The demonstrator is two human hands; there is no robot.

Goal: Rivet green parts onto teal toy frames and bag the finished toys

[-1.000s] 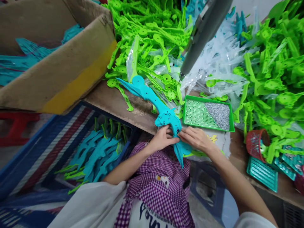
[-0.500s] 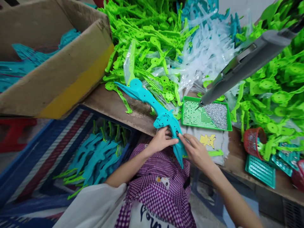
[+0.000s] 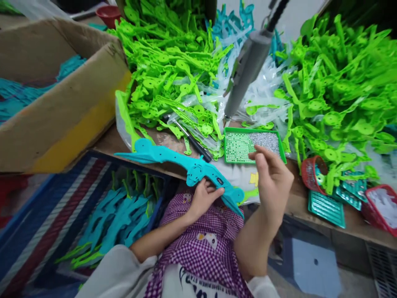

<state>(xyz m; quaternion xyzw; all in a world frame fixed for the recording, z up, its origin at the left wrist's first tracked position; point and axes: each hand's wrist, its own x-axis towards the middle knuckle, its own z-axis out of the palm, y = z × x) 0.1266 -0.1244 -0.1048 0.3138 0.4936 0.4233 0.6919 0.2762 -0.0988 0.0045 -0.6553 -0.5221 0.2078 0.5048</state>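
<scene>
A turquoise plastic part shaped like a toy bow (image 3: 176,156) lies across my lap at the table edge. My left hand (image 3: 203,198) grips it near the middle, thumb on the near edge and fingers under and behind. A small black piece (image 3: 220,181) sits in a slot to the right of the hand. My right hand (image 3: 273,182) is raised off the bow part, fingers loosely bent and apart, with nothing visible in them. Its fingertips are in front of a green tray (image 3: 237,162) of small silvery screws. A grey electric screwdriver (image 3: 246,68) hangs above the tray, apart from both hands.
Lime-green plastic parts (image 3: 173,62) are heaped behind and to the right, with clear bags (image 3: 269,82) between. A hammer (image 3: 194,142) lies near the edge. A cardboard box (image 3: 71,111) and a blue crate (image 3: 34,231) of turquoise parts stand left; small baskets (image 3: 313,174) sit right.
My right hand has left the bow part and risen toward the screw tray. The bow part now lies more level, still in my left hand. The screwdriver appears farther left as the view shifts.
</scene>
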